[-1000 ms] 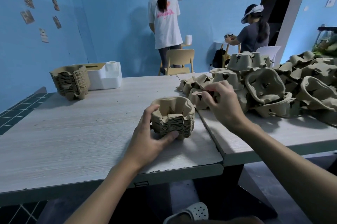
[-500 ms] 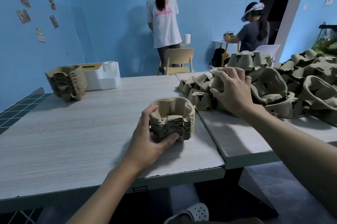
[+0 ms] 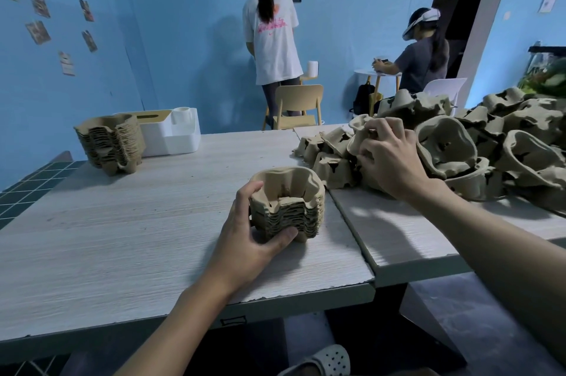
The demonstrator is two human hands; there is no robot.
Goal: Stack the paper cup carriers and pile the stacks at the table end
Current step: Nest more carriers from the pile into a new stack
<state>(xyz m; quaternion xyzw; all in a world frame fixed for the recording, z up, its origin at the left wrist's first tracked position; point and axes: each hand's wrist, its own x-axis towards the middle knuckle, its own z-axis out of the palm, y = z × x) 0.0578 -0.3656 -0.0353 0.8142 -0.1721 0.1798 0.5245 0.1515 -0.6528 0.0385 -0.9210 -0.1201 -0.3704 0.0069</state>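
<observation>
Left hand [image 3: 245,241] grip: clamped around small stack of brown moulded-pulp cup carriers [image 3: 288,204], near centre of pale wood-grain tabletop [image 3: 122,238]. Right hand [image 3: 389,158] grip: pinching loose carrier [image 3: 360,136] in right heap [image 3: 490,143]. Finished stack [image 3: 110,143]: far left.

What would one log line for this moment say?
left hand: steadying small stack | right hand: gripping loose carrier in heap | finished pile: table end

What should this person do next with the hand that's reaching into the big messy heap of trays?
Probably lift out the loose carrier and bring it over to nest on the small stack. The right hand has its fingers curled on that carrier at the near edge of the heap, and the left hand grips the stack on the table, its top open.
</observation>
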